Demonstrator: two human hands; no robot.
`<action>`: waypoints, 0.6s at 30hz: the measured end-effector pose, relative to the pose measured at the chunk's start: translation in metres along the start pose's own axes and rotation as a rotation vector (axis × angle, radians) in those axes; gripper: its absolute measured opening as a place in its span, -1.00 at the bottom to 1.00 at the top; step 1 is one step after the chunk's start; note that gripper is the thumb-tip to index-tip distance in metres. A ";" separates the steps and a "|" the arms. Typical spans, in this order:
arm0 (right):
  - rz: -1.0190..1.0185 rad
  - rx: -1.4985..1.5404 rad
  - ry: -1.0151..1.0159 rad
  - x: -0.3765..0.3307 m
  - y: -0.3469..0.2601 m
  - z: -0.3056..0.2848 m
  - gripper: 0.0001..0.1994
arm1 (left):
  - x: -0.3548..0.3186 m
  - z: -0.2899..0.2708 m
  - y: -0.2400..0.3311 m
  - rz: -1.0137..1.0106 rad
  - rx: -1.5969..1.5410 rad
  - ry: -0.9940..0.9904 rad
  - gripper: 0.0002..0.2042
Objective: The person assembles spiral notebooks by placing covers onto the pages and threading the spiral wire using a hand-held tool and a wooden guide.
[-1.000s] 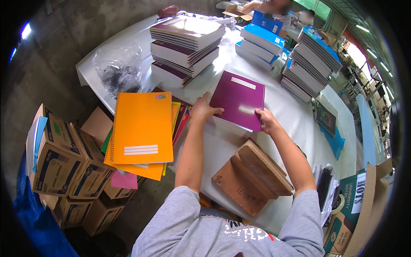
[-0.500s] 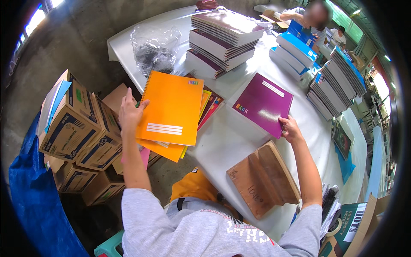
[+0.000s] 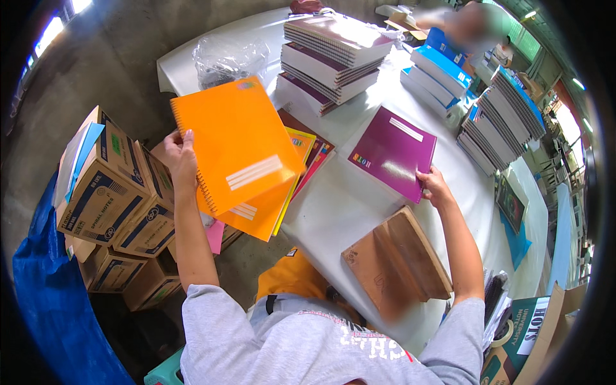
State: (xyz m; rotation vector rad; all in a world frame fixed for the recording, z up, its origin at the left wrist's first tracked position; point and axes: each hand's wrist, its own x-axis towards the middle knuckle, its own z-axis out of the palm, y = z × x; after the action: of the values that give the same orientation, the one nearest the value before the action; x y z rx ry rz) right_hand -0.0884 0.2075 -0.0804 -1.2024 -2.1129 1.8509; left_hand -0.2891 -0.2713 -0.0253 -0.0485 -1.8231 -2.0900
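Observation:
My left hand [image 3: 182, 154] grips an orange spiral notebook [image 3: 234, 138] by its coil edge, thumb on the cover, tilted above the pile. Beneath it lie another orange notebook [image 3: 253, 221], a yellow one [image 3: 301, 142] and several darker covers, partly hidden. On the right, my right hand [image 3: 434, 185] pinches the near right corner of a purple notebook [image 3: 393, 151], which is over the white table [image 3: 321, 221]. A brown cardboard piece with a raised fold [image 3: 398, 256] rests on the table just below that hand.
Tall stacks of purple-covered spiral notebooks [image 3: 337, 54] and blue-covered notebooks [image 3: 507, 119] stand at the back. Crumpled clear plastic [image 3: 231, 58] sits at the far left. Cardboard boxes [image 3: 106, 186] are piled left of the table; an open carton [image 3: 539, 327] stands lower right. Another person [image 3: 471, 29] is across the table.
My left hand has lifted the top orange notebook and swung it left, turning it and uncovering more of the notebooks below. My right hand and the purple notebook have hardly moved.

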 end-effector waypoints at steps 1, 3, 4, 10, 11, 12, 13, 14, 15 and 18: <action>-0.013 -0.011 -0.022 0.001 0.000 -0.001 -0.74 | -0.004 -0.005 -0.008 -0.006 0.004 -0.004 -0.68; -0.010 -0.001 -0.010 0.000 0.000 0.002 -0.75 | -0.006 -0.022 -0.036 0.189 0.649 0.139 -0.69; -0.007 -0.001 -0.021 0.000 -0.001 0.001 -0.74 | -0.012 -0.022 -0.043 0.223 0.780 0.156 -0.67; 0.015 0.027 -0.040 0.005 0.000 -0.001 -0.74 | -0.059 0.020 -0.033 0.555 1.274 0.351 -0.45; 0.036 0.050 -0.029 0.008 -0.001 -0.002 -0.74 | -0.069 0.041 -0.020 0.622 1.294 0.281 -0.44; 0.047 0.067 0.013 0.007 0.001 -0.001 -0.81 | -0.081 0.063 -0.009 0.811 1.001 0.125 -0.48; 0.056 0.066 0.024 0.008 0.004 -0.006 -0.81 | -0.101 0.091 0.005 0.719 0.645 -0.192 -0.53; 0.063 0.119 -0.006 0.008 0.004 -0.005 -0.80 | -0.123 0.124 0.008 0.677 0.421 -0.349 -0.47; 0.070 0.172 -0.035 0.009 0.004 -0.005 -0.78 | -0.142 0.151 0.008 0.576 0.410 -0.499 -0.43; 0.033 0.244 -0.055 0.016 0.015 -0.008 -0.80 | -0.143 0.227 -0.033 0.267 0.813 -0.607 -0.24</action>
State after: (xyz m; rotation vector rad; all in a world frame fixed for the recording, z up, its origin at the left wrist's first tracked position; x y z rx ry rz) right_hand -0.0879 0.2233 -0.0976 -1.1475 -1.8337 2.1052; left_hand -0.2135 -0.0134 -0.0571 -0.7240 -2.6976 -1.0883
